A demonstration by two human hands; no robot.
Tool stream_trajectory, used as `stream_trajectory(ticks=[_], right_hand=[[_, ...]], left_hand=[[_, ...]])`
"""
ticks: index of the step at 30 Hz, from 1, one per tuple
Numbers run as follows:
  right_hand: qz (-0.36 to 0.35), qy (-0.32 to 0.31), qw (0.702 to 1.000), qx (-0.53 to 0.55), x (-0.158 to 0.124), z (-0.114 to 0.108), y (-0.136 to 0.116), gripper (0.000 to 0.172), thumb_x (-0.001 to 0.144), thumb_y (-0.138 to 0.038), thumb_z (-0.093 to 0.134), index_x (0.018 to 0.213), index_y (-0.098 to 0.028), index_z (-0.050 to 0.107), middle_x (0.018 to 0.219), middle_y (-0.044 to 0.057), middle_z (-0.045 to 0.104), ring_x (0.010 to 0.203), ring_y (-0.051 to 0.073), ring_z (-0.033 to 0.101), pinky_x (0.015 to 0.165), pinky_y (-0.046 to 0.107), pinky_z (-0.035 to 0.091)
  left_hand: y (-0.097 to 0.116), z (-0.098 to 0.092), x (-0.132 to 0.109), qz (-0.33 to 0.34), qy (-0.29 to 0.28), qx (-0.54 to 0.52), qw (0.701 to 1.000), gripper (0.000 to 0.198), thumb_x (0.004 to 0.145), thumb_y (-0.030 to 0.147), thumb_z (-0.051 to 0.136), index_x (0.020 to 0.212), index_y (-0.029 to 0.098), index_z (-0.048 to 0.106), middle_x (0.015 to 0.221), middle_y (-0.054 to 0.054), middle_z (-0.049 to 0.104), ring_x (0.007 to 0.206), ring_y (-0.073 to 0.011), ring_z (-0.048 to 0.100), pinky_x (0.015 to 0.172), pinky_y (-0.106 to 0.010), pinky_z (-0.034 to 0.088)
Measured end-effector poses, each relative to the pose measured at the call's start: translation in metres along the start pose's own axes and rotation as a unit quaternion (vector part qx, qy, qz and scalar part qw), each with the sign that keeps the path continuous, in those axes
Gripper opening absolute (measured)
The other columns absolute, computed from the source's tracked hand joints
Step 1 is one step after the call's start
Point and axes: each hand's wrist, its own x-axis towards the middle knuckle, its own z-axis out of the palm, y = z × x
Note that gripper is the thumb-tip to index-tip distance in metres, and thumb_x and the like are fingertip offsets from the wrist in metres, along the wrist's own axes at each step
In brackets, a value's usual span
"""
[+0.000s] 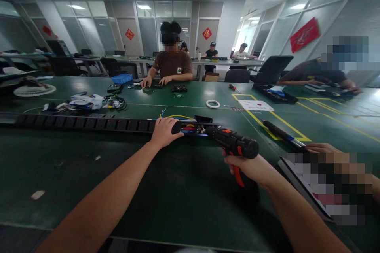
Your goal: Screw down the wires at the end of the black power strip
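Note:
A long black power strip [130, 125] with a row of sockets lies across the green table. My left hand [165, 131] is closed over its right part, thumb along the near side. Just right of that hand the strip's housing is open, and coloured wires [190, 127] show inside. My right hand [242, 165] grips a black and orange cordless drill [233, 141], held level with its nose pointing left at the open end. Whether the drill's tip touches anything there is too small to tell. Yellow and blue wires [163, 115] stick up behind the strip.
Beyond the strip lie bundled cables [115, 102], a white ring-shaped roll [213, 104] and a paper sheet [255, 105]. To the right, another person's hand [323, 148] is near a dark rod-shaped tool [283, 133]. A person in brown [170, 65] works across the table.

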Motion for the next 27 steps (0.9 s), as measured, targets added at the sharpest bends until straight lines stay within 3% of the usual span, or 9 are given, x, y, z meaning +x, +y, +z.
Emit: stream_trajectory(ticks=[27], right_hand=[[0.006, -0.005, 1.000, 0.010, -0.0021, -0.0004, -0.0022, 0.024, 0.066, -0.033, 0.072, 0.087, -0.023, 0.067, 0.059, -0.004, 0.065, 0.060, 0.020, 0.066, 0.062, 0.033, 0.055]], left_hand=[[0.0007, -0.0003, -0.0005, -0.001, 0.003, 0.007, 1.000, 0.064, 0.099, 0.070, 0.072, 0.143, 0.023, 0.070, 0.146, -0.013, 0.073, 0.139, -0.0390, 0.062, 0.123, -0.057, 0.038]])
